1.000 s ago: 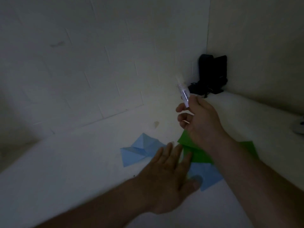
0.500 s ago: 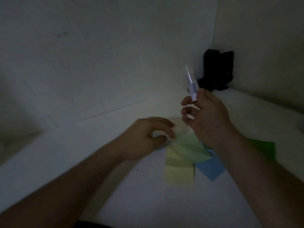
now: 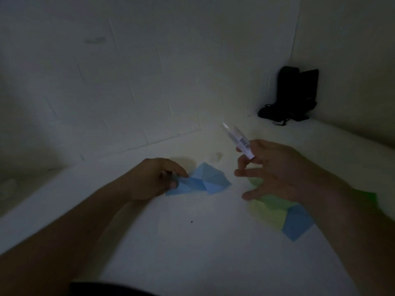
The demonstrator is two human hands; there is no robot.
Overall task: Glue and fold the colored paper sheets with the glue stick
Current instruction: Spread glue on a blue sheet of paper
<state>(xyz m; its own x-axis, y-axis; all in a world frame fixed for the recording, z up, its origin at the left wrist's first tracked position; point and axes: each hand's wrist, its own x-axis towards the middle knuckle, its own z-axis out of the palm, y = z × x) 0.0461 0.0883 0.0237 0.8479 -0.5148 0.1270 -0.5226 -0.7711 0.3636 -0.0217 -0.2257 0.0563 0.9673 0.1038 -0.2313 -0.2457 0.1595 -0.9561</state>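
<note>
Left hand on folded blue paper; glue stick raised in right hand.

The left hand pinches the left edge of the folded blue paper flat on the table. The right hand grips the glue stick between thumb and forefinger, other fingers spread, long axis tilted up-left, right of the paper and above it.

Folded paper piece lies on the desk at centre, the left hand touching its left end. To its right, overlapping paper sheets lie flat — partly under the right hand, which holds a glue stick above them. A dark object stands behind, in the wall corner.
</note>
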